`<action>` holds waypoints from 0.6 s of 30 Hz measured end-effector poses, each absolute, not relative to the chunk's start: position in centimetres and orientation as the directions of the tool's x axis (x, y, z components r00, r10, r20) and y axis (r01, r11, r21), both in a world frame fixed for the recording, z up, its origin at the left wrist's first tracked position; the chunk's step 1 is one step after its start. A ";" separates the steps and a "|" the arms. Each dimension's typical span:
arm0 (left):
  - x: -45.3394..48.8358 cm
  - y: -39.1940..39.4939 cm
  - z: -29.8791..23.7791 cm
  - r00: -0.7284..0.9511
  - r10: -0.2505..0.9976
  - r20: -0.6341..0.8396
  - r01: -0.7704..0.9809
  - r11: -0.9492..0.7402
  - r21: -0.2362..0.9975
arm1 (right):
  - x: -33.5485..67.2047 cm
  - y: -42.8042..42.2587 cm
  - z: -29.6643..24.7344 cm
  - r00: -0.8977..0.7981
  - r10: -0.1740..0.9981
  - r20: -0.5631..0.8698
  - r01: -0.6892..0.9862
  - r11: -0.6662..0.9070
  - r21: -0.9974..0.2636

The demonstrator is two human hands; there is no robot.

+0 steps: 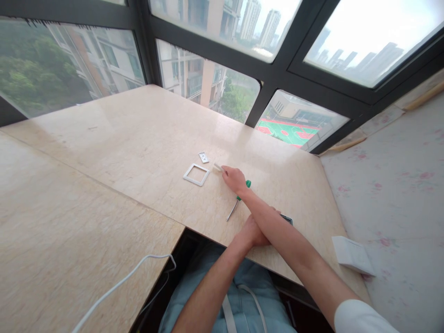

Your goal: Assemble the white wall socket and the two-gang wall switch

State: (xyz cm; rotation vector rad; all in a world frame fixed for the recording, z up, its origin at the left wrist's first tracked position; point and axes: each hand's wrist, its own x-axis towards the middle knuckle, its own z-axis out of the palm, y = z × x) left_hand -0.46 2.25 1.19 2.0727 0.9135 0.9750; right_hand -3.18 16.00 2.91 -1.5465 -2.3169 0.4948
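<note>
My right hand [235, 179] reaches out over the marble counter [138, 152], its fingers pinched on a small white piece [218, 167]. Just left of it lie a white square frame [196, 174] and a small white plate [204, 157]. A green-handled screwdriver [237, 201] lies on the counter under my right wrist. My left hand [255, 231] sits nearer to me, mostly hidden beneath my right forearm, and seems to hold a dark flat object [287, 218] whose edge peeks out.
A white cable [121, 282] runs over the counter's near left part. A white box [352, 255] lies on the flowered surface at the right. Large windows [208, 78] border the counter's far edge. My lap in blue fabric [239, 296] fills the cut-out below.
</note>
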 end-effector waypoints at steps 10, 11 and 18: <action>0.1 2.1 0.6 0.456 0.810 0.370 0.292 -0.528 0.798 | 0.3 13.8 4.6 -0.249 0.967 0.048 0.253 0.112 -0.961; 0.1 2.1 0.5 0.453 0.815 0.363 0.292 -0.520 0.803 | 1.0 13.1 4.9 -0.243 0.969 0.048 0.193 0.097 -0.976; 0.2 2.3 0.7 0.447 0.844 0.297 0.385 -0.481 0.788 | 7.7 7.3 6.0 -0.068 0.998 -0.007 -0.181 -0.019 -0.983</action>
